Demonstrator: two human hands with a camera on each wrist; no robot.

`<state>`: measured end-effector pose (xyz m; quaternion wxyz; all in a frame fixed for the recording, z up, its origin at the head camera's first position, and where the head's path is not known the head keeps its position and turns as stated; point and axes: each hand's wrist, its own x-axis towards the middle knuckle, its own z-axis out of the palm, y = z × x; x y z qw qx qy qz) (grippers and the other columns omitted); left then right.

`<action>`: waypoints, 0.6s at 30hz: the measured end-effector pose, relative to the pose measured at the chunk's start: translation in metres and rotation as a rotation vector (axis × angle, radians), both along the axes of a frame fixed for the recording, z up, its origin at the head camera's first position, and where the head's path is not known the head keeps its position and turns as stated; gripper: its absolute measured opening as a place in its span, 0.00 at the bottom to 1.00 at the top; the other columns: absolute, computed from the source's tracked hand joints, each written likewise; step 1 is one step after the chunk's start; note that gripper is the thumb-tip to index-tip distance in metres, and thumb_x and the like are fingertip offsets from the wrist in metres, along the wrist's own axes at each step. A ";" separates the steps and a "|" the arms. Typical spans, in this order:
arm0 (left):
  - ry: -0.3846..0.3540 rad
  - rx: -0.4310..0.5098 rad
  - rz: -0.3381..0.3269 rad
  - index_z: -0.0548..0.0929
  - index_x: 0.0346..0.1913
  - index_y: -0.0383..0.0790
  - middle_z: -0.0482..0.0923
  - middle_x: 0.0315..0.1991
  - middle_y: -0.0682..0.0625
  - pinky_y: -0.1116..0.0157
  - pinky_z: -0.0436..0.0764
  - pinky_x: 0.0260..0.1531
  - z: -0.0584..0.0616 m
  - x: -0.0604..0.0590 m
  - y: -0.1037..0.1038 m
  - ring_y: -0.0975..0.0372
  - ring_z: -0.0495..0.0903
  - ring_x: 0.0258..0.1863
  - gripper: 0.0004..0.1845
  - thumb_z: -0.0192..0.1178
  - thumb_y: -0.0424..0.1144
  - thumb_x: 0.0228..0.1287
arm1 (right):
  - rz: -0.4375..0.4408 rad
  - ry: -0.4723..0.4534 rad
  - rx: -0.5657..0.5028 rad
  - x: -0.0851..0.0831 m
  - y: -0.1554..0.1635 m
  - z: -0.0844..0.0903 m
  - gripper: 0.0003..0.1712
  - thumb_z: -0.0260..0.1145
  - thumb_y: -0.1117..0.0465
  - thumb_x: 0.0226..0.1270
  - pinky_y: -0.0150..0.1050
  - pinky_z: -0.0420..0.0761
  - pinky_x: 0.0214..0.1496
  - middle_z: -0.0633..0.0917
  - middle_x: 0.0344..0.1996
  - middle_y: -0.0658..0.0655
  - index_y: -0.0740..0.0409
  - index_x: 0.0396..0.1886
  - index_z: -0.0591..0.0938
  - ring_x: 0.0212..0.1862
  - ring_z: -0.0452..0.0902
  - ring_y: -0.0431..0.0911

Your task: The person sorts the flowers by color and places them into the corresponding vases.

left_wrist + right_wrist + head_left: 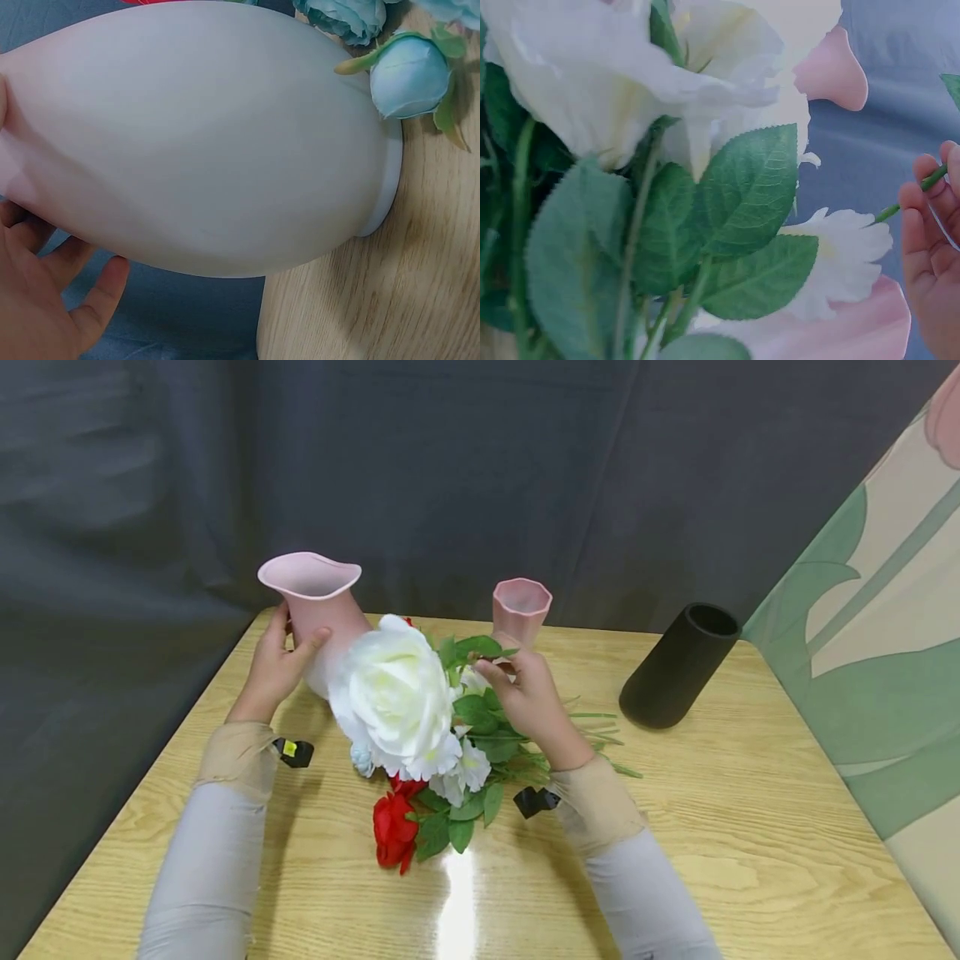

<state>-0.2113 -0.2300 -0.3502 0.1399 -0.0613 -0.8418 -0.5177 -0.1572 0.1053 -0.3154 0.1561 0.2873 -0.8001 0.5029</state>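
My left hand (pixel 272 670) grips the neck of a large pink vase (pixel 330 622) with a wavy rim, the thumb on its near side. The vase is tilted, its base resting on the wood in the left wrist view. My right hand (pixel 534 700) pinches a green flower stem (pixel 887 214); which bloom it belongs to I cannot tell for sure. Close by are a big white rose (pixel 393 693) and smaller white flowers (pixel 468 768). Red roses (pixel 394 831) and a pale blue bud (pixel 409 76) lie among the bunch, partly hidden by leaves.
A small faceted pink vase (pixel 522 602) stands behind my right hand. Further right, a black cylindrical vase (pixel 675 672) is on the wooden table (pixel 750 843). Loose green stems (pixel 600 735) stretch rightward. A dark curtain (pixel 450 485) hangs along the table's far edge.
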 end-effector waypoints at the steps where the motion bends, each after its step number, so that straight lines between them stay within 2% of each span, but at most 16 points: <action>1: 0.006 0.000 -0.001 0.52 0.78 0.38 0.61 0.73 0.34 0.42 0.62 0.70 0.000 0.000 0.000 0.42 0.62 0.72 0.40 0.60 0.44 0.71 | 0.009 -0.004 -0.007 -0.002 -0.002 0.002 0.05 0.62 0.72 0.68 0.48 0.83 0.48 0.82 0.39 0.66 0.70 0.41 0.81 0.43 0.81 0.55; 10: 0.019 0.015 -0.016 0.51 0.78 0.37 0.58 0.75 0.35 0.42 0.60 0.71 0.007 0.008 0.004 0.42 0.60 0.72 0.40 0.59 0.43 0.72 | 0.100 0.023 -0.028 -0.019 -0.020 0.025 0.06 0.64 0.73 0.66 0.32 0.79 0.40 0.83 0.37 0.65 0.71 0.42 0.80 0.39 0.78 0.50; 15: 0.015 0.018 -0.016 0.50 0.79 0.36 0.57 0.76 0.35 0.42 0.59 0.72 0.007 0.009 0.003 0.41 0.59 0.73 0.39 0.57 0.40 0.72 | 0.100 -0.005 -0.047 -0.024 -0.028 0.031 0.07 0.62 0.74 0.68 0.40 0.84 0.46 0.83 0.41 0.68 0.73 0.43 0.80 0.44 0.80 0.53; 18: 0.017 0.013 -0.014 0.51 0.78 0.36 0.58 0.75 0.35 0.42 0.59 0.72 0.004 0.005 0.001 0.42 0.60 0.73 0.40 0.58 0.40 0.72 | 0.075 -0.021 -0.055 -0.029 -0.033 0.033 0.10 0.56 0.79 0.68 0.45 0.85 0.52 0.84 0.42 0.71 0.76 0.44 0.81 0.48 0.81 0.57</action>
